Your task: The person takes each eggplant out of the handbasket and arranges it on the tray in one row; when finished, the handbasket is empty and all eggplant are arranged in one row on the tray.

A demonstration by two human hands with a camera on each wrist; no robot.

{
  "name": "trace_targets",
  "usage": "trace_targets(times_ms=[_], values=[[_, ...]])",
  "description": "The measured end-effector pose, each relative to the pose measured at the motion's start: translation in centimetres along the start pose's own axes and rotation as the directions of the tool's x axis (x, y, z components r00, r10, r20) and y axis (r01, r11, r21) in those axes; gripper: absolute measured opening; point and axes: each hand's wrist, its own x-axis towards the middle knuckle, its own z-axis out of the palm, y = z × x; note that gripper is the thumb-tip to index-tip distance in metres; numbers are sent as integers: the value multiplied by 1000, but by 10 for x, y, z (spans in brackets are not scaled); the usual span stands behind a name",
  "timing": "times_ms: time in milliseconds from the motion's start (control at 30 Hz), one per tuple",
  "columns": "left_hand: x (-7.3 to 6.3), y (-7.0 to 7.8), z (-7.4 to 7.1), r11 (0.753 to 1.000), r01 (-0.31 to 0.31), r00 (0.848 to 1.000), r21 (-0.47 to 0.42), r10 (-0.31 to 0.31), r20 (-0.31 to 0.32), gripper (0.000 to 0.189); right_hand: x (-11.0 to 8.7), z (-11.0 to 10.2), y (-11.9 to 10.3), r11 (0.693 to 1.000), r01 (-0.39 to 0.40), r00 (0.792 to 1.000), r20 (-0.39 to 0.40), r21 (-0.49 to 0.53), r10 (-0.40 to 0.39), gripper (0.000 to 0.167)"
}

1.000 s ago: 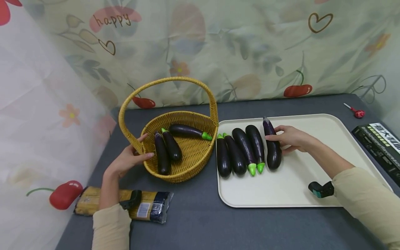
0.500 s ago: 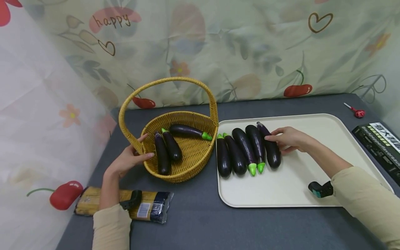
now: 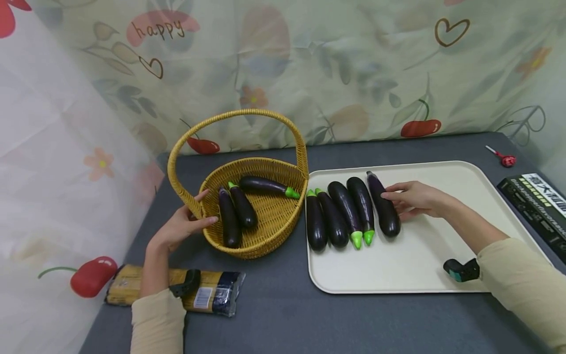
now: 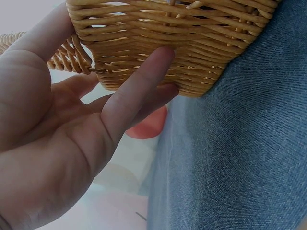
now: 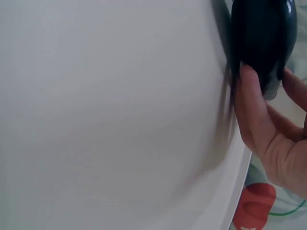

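Observation:
My right hand [image 3: 417, 199] holds a dark purple eggplant [image 3: 382, 206] from its right side, thumb and fingers about its body. Its stem end points to the back, and a narrow gap parts it from several eggplants [image 3: 345, 211] lying in a row at the left of the white tray [image 3: 398, 270]. In the right wrist view, the fingers [image 5: 259, 110] lie against the dark eggplant [image 5: 261, 38]. My left hand [image 3: 179, 228] holds the wicker basket [image 3: 274, 241] at its left rim by the handle base. Three eggplants [image 3: 240, 206] lie inside it.
A plastic-wrapped yellow package [image 3: 208, 292] lies under my left forearm. Right of the tray are a black box [image 3: 537, 211] and a red lollipop [image 3: 507, 161]. A patterned cloth [image 3: 309, 73] hangs behind the grey table [image 3: 283, 319].
The held eggplant first swung left at its stem end against the row. It has since shifted slightly right with my right hand. The left hand and basket stay put.

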Motion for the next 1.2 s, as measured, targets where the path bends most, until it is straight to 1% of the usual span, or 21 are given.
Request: trace_targets(times_ms=[67, 167, 300, 500, 600, 733, 900, 1067, 1200], values=[[0, 0, 0, 1000, -1, 1000, -4, 1, 1, 82, 0, 1, 1, 1000, 0, 1000, 8, 15, 0, 70], [0, -1, 0, 1000, -2, 1000, -12, 2, 2, 82, -1, 1, 1, 1000, 1, 1000, 10, 5, -1, 69], [0, -1, 0, 1000, -2, 1000, -11, 2, 0, 82, -2, 0, 1, 1000, 3, 1000, -1, -27, -3, 69], [0, -1, 0, 1000, -4, 1000, -3, 4, -2, 82, -1, -1, 0, 994, -5, 999, -45, -109, 1, 82], [0, -1, 0, 1000, -3, 1000, -2, 3, -1, 82, -1, 0, -2, 990, -12, 998, -62, -140, 3, 82], [1, -2, -1, 1000, -2, 1000, 1, 2, -5, 83, 0, 1, -3, 993, -6, 998, -60, -121, -1, 75], [1, -2, -1, 1000, -3, 1000, 3, 3, -6, 83, 1, 4, -5, 996, 3, 999, -44, -91, -7, 75], [1, -2, -1, 1000, -2, 1000, 8, 2, -3, 83, 1, 6, -8, 994, 21, 999, -34, -106, -25, 75], [1, -2, 0, 1000, -3, 1000, 7, 3, -6, 82, 1, 8, -9, 993, 20, 999, -35, -120, -24, 74]])
